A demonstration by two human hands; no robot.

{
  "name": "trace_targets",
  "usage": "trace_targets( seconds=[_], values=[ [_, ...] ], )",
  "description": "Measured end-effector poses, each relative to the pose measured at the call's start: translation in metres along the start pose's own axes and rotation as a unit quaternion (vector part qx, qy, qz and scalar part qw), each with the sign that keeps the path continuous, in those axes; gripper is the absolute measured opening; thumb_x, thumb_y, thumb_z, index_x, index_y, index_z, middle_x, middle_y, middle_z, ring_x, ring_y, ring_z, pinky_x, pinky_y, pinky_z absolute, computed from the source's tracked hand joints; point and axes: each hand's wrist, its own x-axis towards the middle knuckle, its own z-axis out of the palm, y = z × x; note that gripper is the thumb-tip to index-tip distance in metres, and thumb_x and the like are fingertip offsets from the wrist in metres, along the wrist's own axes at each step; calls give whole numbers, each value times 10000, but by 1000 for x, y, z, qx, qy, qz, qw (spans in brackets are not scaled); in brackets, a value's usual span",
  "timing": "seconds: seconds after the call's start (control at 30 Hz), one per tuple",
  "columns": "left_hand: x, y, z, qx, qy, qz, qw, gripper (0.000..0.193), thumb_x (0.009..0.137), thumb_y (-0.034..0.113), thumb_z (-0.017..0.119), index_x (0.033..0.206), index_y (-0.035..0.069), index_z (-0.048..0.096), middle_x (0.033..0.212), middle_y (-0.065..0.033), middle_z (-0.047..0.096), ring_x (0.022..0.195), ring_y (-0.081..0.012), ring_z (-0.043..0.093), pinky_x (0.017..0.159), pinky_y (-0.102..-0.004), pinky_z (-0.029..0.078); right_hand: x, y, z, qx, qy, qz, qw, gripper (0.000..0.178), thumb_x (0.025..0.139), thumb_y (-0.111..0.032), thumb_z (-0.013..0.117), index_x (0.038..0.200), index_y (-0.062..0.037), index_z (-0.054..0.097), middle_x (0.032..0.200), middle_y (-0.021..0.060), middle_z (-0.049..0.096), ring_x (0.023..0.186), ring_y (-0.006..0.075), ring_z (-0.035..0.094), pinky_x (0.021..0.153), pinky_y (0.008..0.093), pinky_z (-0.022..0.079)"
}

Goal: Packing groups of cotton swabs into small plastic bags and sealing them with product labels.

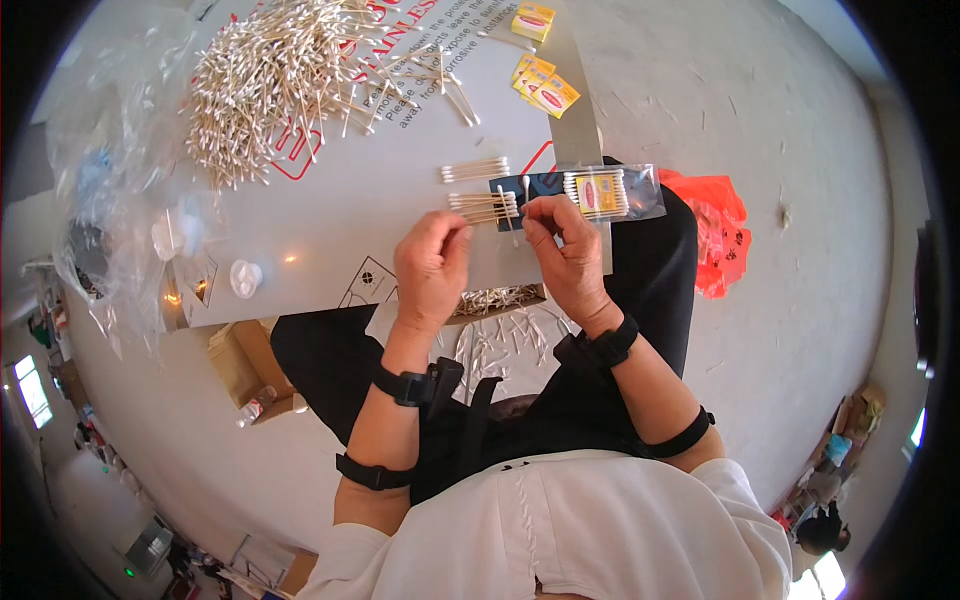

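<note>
My left hand point(433, 268) is closed, thumb and fingertips together beside the left ends of a small row of cotton swabs point(483, 207). Whatever it pinches is too small to make out. My right hand point(568, 252) pinches the lower end of a single upright cotton swab point(526, 188). That row lies partly over a dark strip point(545, 184). Just right of it, a clear plastic pouch point(647, 200) holds white-tipped swabs around a yellow card point(600, 194). Slightly farther off lies another short row of swabs point(475, 170).
A large heap of loose swabs point(275, 85) covers the table's far left, beside crumpled clear plastic point(115, 190). Yellow cards point(545, 85) lie at the far right edge. A small white cup point(245, 278) stands left. Below are a cardboard box point(245, 365) and a red bag point(715, 230).
</note>
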Motion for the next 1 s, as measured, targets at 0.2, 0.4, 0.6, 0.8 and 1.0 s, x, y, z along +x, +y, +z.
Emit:
trace_targets(
  seconds=[0.2, 0.4, 0.6, 0.8, 1.0],
  values=[
    [1, 22, 26, 147, -43, 123, 981, 173, 761, 22, 667, 928, 50, 629, 815, -80, 586, 750, -274, 622, 615, -368, 518, -4, -4, 1, 180, 51, 113, 976, 20, 933, -15, 596, 928, -5, 579, 847, 14, 602, 741, 63, 560, 668, 215, 462],
    [9, 19, 21, 277, -80, 254, 923, 144, 736, 69, 632, 873, 57, 590, 811, -72, 531, 780, -244, 607, 604, -356, 526, -18, -19, -21, 110, -33, 118, 986, 27, 884, 9, 600, 879, 7, 574, 767, 20, 583, 701, 65, 535, 626, 234, 458],
    [28, 13, 11, 259, -63, 272, 924, 115, 763, 57, 604, 868, 60, 558, 818, -71, 533, 776, -256, 602, 620, -366, 518, -23, -35, -40, -162, -290, -95, 939, 68, 761, -25, 616, 806, -19, 566, 752, 132, 624, 723, 358, 642, 620, 438, 508],
    [57, 14, 9, 256, -39, 187, 947, 104, 791, 21, 603, 877, 57, 557, 823, -81, 542, 783, -289, 602, 651, -399, 511, -30, -20, -17, -299, -322, -162, 884, 58, 771, -24, 608, 796, -30, 556, 770, 130, 597, 703, 331, 632, 621, 425, 514],
    [67, -2, -6, 190, 43, 109, 975, 136, 804, 4, 617, 921, 65, 582, 894, -83, 610, 810, -304, 626, 681, -419, 503, -19, -20, -15, -285, -314, -153, 893, 68, 795, -65, 616, 818, -33, 559, 780, 139, 609, 726, 335, 647, 633, 433, 526]
  ],
)
